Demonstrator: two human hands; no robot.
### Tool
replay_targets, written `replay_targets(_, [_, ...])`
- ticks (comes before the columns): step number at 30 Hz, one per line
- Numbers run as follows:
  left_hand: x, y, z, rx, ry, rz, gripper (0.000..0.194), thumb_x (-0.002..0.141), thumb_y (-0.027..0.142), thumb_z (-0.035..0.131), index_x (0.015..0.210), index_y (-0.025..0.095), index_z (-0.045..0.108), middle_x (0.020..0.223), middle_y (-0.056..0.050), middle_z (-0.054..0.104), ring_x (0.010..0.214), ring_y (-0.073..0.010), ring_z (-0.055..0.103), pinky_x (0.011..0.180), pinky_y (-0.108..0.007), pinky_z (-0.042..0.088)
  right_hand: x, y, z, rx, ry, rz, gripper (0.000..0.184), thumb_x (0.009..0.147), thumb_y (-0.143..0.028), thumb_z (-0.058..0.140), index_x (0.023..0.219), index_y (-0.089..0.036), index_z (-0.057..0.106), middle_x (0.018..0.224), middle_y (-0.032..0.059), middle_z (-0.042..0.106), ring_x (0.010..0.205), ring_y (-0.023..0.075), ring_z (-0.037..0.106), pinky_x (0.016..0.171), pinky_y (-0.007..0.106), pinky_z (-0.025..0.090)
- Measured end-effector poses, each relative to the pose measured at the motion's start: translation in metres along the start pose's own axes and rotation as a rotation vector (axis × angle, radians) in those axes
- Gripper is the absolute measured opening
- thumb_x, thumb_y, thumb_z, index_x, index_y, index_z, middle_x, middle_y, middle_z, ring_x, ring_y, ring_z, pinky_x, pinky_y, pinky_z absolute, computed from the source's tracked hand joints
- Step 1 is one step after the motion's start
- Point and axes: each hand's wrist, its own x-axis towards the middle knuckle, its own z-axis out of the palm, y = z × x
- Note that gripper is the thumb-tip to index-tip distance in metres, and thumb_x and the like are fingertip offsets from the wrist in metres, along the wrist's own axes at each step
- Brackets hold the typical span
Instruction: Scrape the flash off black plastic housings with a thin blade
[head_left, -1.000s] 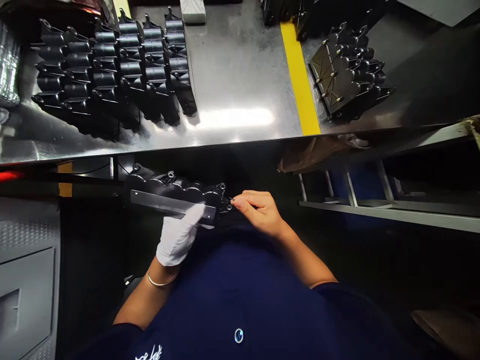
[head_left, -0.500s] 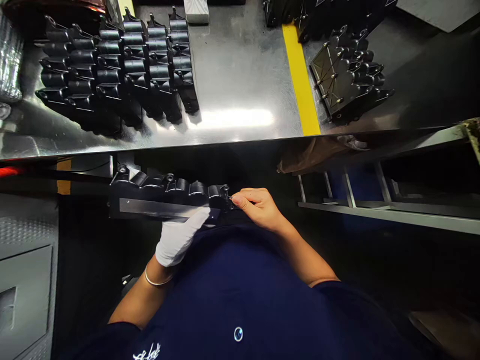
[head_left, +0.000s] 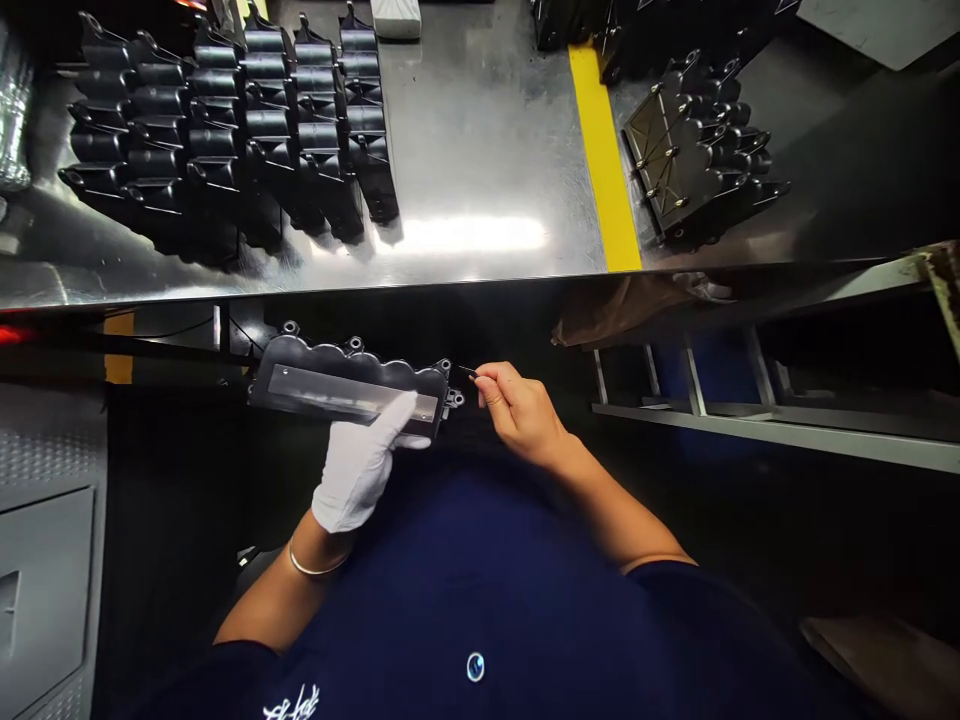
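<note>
Two things had just changed. Your bare right hand (head_left: 521, 410) had drawn back from the nearer end of the black housing (head_left: 345, 368), where its fingertips had been at or against the lugs, and a gap had opened between them. The housing itself had tipped, so its flat face and pale strip (head_left: 330, 390) showed more fully to you, and the rounded humps less. Judging by that, the thin dark piece at your right fingertips (head_left: 467, 371) was clear of the end lugs, and the contact there seemed broken off; the piece was too small to identify.

Your gloved left hand (head_left: 360, 470) pinched the housing toward its right end, thumb laid across the strip, one finger showing along the lower edge and the rest hidden. The housing was held in the air, between you and the surface (head_left: 465, 140), sloping down toward your right hand. That hand had thumb and forefinger pressed together on the thin piece, the other fingers curled in, its forearm angled inward from your right. Beyond your left hand, a row of similar black parts (head_left: 268, 125) stood on the surface.
</note>
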Motion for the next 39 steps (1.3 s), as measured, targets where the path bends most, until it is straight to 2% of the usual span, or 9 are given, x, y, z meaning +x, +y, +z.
replay_targets(4, [0.002,-0.006,-0.003,-0.039,-0.026,-0.009,0.045,0.065,0.035,0.081,0.103,0.014,0.068,0.099,-0.006,0.072,0.082,-0.0230,0.072,0.051,-0.025,0.062,0.000,-0.002,-0.001,-0.050,0.003,-0.041,0.031,0.099,-0.026,0.042,0.078,-0.016,0.063,0.067,0.0024,0.063,0.061,0.0115,0.057,0.060,0.023,0.043])
replay_targets(9, [-0.001,-0.008,-0.002,-0.008,-0.039,-0.026,0.052,0.065,0.036,0.081,0.110,0.014,0.067,0.098,-0.007,0.073,0.084,-0.0244,0.072,0.053,-0.026,0.062,0.001,-0.005,0.004,-0.097,0.068,-0.052,0.030,0.096,-0.026,0.050,0.071,-0.016,0.065,0.062,0.0012,0.064,0.055,0.0093,0.053,0.057,0.022,0.039])
replay_targets(12, [-0.003,-0.003,-0.003,0.021,-0.029,-0.035,0.048,0.063,0.035,0.082,0.105,0.015,0.069,0.098,-0.007,0.074,0.083,-0.0246,0.072,0.053,-0.026,0.061,0.002,-0.004,0.002,-0.111,0.055,-0.073,0.032,0.096,-0.027,0.050,0.071,-0.015,0.066,0.062,0.0011,0.065,0.055,0.0091,0.053,0.057,0.022,0.038])
replay_targets(14, [-0.004,0.003,-0.004,0.052,-0.056,-0.079,0.040,0.062,0.034,0.081,0.096,0.015,0.072,0.091,-0.005,0.074,0.074,-0.0221,0.071,0.052,-0.026,0.060,0.003,-0.002,-0.005,-0.091,-0.023,-0.122,0.033,0.096,-0.028,0.049,0.071,-0.015,0.066,0.060,0.0006,0.063,0.054,0.0089,0.052,0.057,0.022,0.037])
replay_targets(17, [-0.003,0.012,-0.007,0.105,-0.163,-0.187,0.031,0.063,0.034,0.080,0.085,0.013,0.074,0.076,-0.005,0.074,0.055,-0.0178,0.066,0.045,-0.026,0.055,0.006,0.001,-0.024,-0.009,-0.307,-0.276,0.038,0.097,-0.031,0.048,0.066,-0.015,0.063,0.057,-0.0003,0.059,0.054,0.0085,0.051,0.056,0.022,0.034])
replay_targets(19, [-0.001,0.014,-0.008,0.084,-0.260,-0.250,0.031,0.067,0.034,0.078,0.088,0.012,0.074,0.073,-0.005,0.073,0.054,-0.0182,0.065,0.043,-0.026,0.051,0.008,0.002,-0.039,0.031,-0.507,-0.395,0.040,0.097,-0.033,0.048,0.064,-0.016,0.062,0.056,-0.0004,0.057,0.054,0.0086,0.049,0.054,0.023,0.032])
replay_targets(21, [0.002,0.014,-0.008,0.023,-0.339,-0.299,0.029,0.072,0.033,0.075,0.093,0.013,0.074,0.076,-0.007,0.074,0.062,-0.0198,0.067,0.048,-0.026,0.052,0.009,0.000,-0.051,0.033,-0.593,-0.460,0.039,0.097,-0.034,0.047,0.066,-0.016,0.062,0.057,-0.0003,0.056,0.054,0.0089,0.048,0.053,0.024,0.030])
replay_targets(27, [0.007,0.004,-0.009,-0.021,-0.413,-0.309,0.034,0.076,0.033,0.073,0.104,0.015,0.072,0.092,-0.008,0.075,0.069,-0.0190,0.068,0.053,-0.025,0.052,0.011,-0.002,-0.052,-0.114,-0.411,-0.415,0.035,0.097,-0.034,0.047,0.074,-0.015,0.063,0.060,0.0009,0.058,0.056,0.0100,0.050,0.054,0.023,0.032])
replay_targets(39, [0.006,-0.001,-0.009,-0.031,-0.373,-0.289,0.037,0.074,0.036,0.074,0.105,0.015,0.074,0.099,-0.011,0.075,0.071,-0.0243,0.071,0.051,-0.030,0.054,0.014,-0.001,-0.044,-0.211,-0.373,-0.444,0.041,0.097,-0.038,0.048,0.064,-0.016,0.060,0.056,-0.0009,0.052,0.052,0.0094,0.046,0.051,0.026,0.028])
